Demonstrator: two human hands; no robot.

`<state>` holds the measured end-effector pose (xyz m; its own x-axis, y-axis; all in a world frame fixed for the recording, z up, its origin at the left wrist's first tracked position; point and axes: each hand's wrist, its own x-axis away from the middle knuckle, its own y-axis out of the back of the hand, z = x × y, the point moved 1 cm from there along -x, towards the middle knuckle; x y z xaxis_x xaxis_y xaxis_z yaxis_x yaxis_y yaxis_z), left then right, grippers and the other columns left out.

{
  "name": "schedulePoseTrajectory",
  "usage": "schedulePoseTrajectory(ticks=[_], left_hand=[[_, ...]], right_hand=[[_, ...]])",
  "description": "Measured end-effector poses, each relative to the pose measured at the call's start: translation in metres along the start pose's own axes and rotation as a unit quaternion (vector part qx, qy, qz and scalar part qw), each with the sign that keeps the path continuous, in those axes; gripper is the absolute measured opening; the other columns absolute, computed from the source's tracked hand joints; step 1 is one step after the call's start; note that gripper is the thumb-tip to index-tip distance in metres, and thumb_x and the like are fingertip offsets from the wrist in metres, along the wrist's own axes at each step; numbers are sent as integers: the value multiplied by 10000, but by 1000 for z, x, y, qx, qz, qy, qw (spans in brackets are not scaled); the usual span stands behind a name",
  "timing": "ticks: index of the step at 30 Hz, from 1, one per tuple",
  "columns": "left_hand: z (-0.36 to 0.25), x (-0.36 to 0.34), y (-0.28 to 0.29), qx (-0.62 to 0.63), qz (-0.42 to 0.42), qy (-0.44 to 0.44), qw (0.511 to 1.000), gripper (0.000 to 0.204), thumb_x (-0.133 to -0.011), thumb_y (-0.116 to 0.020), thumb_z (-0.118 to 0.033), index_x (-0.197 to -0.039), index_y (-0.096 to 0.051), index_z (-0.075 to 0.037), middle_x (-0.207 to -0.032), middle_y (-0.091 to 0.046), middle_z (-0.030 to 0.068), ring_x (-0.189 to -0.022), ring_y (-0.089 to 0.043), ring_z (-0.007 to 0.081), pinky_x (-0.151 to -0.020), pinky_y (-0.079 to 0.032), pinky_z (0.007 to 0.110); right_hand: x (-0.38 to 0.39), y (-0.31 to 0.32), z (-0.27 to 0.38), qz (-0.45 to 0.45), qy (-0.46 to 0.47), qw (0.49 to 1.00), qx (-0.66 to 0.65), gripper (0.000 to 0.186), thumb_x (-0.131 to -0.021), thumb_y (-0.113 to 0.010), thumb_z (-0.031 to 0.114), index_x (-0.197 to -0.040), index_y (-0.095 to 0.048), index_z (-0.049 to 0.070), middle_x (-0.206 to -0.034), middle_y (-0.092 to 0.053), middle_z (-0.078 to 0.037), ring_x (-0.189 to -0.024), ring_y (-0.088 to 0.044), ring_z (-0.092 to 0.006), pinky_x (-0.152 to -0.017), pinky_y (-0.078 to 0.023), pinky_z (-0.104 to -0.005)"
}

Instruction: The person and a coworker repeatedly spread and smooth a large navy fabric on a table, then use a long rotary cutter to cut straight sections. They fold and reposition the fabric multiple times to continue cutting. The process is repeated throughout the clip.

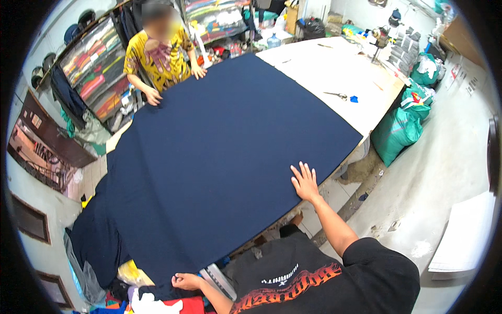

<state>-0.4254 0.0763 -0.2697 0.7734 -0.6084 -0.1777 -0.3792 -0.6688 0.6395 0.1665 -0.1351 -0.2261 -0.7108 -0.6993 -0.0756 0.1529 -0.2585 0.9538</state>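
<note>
A large navy cloth (230,146) is spread across a pale tabletop (308,73), its loose folds hanging over the left end. My right hand (304,180) rests open on it near the lower right edge, fingers apart. My left hand (186,281) is curled on the cloth's near edge at the bottom, apparently gripping it. Across the table a person in a yellow patterned shirt (164,60) has both hands, one (153,96) lower and one (198,71) higher, at the cloth's far edge.
Scissors (340,96), a blue scrap (354,99) and a cutting machine (381,42) are on the tabletop. Green sacks (397,136) stand along the right. Shelves of folded fabric (91,70) are behind the person. A pale wall (449,141) is at right.
</note>
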Motion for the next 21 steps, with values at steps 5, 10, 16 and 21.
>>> schedulePoseTrajectory(ticks=[5,10,16,21], left_hand=[[-75,32,-27,141,132,-190,963,313,-1074,-558,-194,-1322,-590,-7,-1237,-648,205,-1081,-656,345,-945,-530,447],[-123,71,-67,-2,148,-297,943,518,-1078,-533,-310,-1502,-474,-18,-1482,-542,221,-1361,-510,408,-1142,-391,513],[-121,82,-84,-120,151,-286,939,630,-1096,-462,-428,-1598,-370,-57,-1564,-485,194,-1422,-478,374,-1162,-370,518],[-114,50,-68,-166,197,-242,935,640,-1101,-426,-487,-1600,-380,-89,-1555,-504,175,-1361,-532,379,-1118,-416,534]], right_hand=[[0,5,5,6,-8,1000,-4,575,-1102,-427,438,-1652,-328,304,-1747,-190,-130,-1623,-129,-322,-1297,-77,-565],[0,13,4,22,-18,999,-32,574,-1097,-449,429,-1644,-345,294,-1745,-200,-127,-1622,-131,-324,-1304,-72,-546],[20,10,-14,-46,-74,995,-49,552,-1083,-481,404,-1613,-415,267,-1733,-246,-132,-1618,-151,-333,-1304,-80,-541],[80,-16,-37,-172,-226,950,-130,569,-1058,-508,266,-1617,-403,245,-1682,-341,-192,-1542,-338,-387,-1255,-241,-581]])
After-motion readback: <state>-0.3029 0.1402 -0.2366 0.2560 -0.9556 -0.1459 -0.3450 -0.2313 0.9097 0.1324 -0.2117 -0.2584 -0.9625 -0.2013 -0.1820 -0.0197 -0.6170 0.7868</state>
